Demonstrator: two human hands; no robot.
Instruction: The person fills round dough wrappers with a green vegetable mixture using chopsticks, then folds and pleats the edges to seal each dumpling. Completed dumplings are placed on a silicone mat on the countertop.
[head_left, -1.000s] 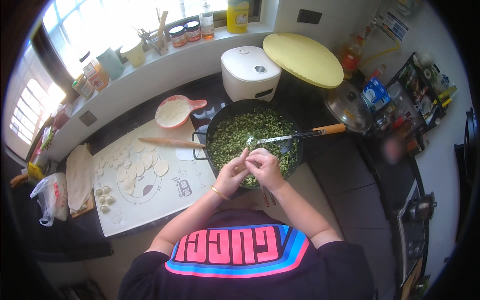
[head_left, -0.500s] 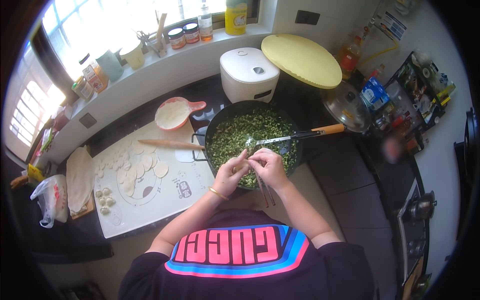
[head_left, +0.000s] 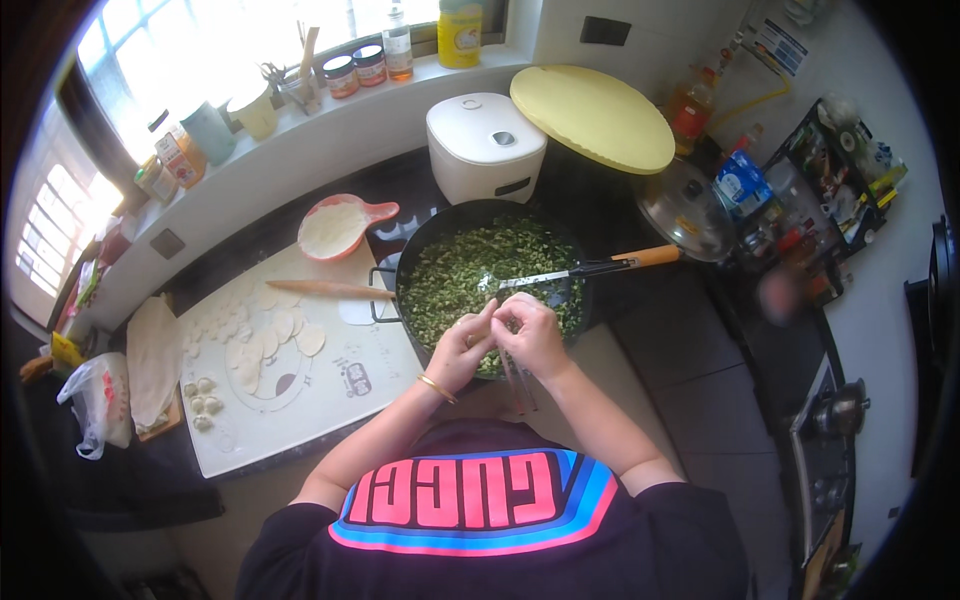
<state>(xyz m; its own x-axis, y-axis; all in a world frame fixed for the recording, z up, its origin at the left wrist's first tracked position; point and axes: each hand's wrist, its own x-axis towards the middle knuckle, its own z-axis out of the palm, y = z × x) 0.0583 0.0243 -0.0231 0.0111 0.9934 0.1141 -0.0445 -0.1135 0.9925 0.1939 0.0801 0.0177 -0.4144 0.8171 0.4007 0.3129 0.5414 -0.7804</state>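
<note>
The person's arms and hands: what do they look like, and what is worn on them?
Both forearms are bare, with no gloves on the left hand or the right hand. A thin gold bangle circles the left wrist. The short sleeves belong to a black T-shirt with pink lettering on blue and pink stripes. Any rings are too small to tell.

We see a dark matt metal wok [head_left: 420,240] with a wooden-handled steel spatula [head_left: 590,268], a glossy white plastic rice cooker [head_left: 485,145], a smooth white pastry mat [head_left: 340,385] and a wooden rolling pin [head_left: 325,289].
</note>
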